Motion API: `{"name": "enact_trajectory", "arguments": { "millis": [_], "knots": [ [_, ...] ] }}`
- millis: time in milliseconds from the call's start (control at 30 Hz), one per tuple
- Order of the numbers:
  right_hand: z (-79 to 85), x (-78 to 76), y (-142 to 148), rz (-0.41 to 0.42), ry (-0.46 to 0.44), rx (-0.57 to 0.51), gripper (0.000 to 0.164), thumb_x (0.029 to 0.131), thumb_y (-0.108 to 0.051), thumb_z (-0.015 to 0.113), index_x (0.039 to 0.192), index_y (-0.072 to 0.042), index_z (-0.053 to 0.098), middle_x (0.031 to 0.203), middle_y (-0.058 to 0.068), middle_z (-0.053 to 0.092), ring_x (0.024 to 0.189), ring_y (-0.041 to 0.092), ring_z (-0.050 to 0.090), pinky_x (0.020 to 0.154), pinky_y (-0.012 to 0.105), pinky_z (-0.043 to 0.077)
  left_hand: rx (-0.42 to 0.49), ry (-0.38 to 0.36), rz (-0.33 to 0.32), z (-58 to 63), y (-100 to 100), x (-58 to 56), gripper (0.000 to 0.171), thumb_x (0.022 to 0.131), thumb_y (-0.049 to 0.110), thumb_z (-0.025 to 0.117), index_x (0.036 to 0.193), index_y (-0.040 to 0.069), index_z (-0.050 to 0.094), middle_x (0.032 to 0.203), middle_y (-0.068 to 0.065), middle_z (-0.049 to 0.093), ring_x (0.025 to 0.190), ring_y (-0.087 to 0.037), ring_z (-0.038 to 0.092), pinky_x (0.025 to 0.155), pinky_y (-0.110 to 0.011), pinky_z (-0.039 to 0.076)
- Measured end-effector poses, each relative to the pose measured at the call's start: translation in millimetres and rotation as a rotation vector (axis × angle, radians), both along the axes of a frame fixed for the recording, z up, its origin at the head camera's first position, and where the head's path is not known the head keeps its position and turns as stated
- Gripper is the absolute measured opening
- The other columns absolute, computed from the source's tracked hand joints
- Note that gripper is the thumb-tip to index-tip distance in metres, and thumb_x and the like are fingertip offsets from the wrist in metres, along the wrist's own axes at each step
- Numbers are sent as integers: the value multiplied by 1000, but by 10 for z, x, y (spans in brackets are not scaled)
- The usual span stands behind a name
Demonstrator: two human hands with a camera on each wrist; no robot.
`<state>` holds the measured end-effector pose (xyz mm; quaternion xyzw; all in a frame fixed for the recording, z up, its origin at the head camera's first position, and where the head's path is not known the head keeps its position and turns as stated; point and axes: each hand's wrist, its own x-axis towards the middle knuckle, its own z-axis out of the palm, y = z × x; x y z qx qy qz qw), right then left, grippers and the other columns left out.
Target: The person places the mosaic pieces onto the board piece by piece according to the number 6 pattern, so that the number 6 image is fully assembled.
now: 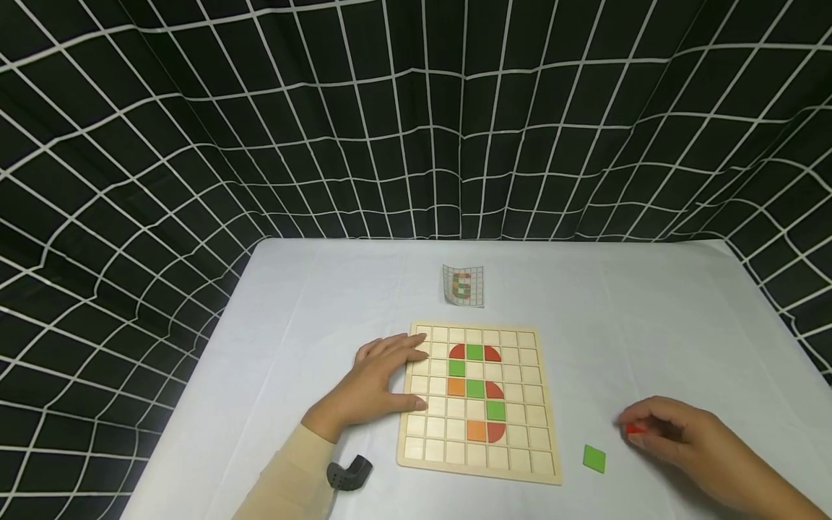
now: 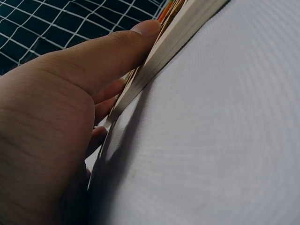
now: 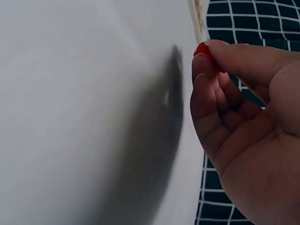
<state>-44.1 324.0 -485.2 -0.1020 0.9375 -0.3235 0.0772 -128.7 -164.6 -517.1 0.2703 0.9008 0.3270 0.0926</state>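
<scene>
A wooden grid board [image 1: 481, 455] lies on the table, with red rounded tiles, green square tiles [image 1: 496, 411] and orange square tiles [image 1: 477, 431] in its cells. My left hand [image 1: 370, 383] rests along the board's left edge, fingers spread and fairly straight, fingertips over the outer cells. In the left wrist view the thumb [image 2: 117, 47] touches the board's rim [image 2: 159, 51]. Right of the board, my right hand [image 1: 682, 440] pinches a red tile [image 3: 205, 50] between thumb and fingers, above the cloth. Its exact shape is mostly hidden. A loose green tile [image 1: 594, 458] lies between board and right hand.
Behind the board stands a small curled pattern card [image 1: 464, 287] showing a coloured figure on a grid. A dark angular object [image 1: 349, 474] lies beside the left forearm. The white-clothed table [image 1: 312, 289] ends at a black curtain [image 1: 364, 144] with white grid lines.
</scene>
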Motion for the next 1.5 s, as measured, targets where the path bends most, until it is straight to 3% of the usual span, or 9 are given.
{"name": "enact_trajectory", "arguments": {
  "millis": [300,433,1033,1500],
  "knots": [
    [81,-133,-120,110,117,-181,32,88,7,86,105,-19,77,94,-10,75,82,7,66,74,12,50,5,7,-5,-3,-2,-10,72,88,52,89,149,25,63,174,10,36,159,-18,27,126,-53,10],
    [126,-195,-209,131,134,-209,31,89,6,85,104,-19,77,90,-11,74,81,8,66,74,12,50,1,5,-2,-3,-3,-7,72,88,53,89,149,25,63,174,10,36,159,-18,27,126,-53,10],
    [276,-413,-653,188,111,-261,29,92,1,85,101,-24,75,87,-9,74,77,11,64,65,22,50,11,9,-3,-8,-10,-3,71,89,51,89,148,24,63,174,9,37,159,-19,28,126,-53,10],
    [365,-530,-1049,280,31,-329,16,97,-12,84,100,-23,74,92,-13,74,79,12,68,70,26,56,14,6,-6,11,-11,1,71,89,51,89,148,23,63,174,8,37,159,-20,28,126,-53,10]
  ]
}}
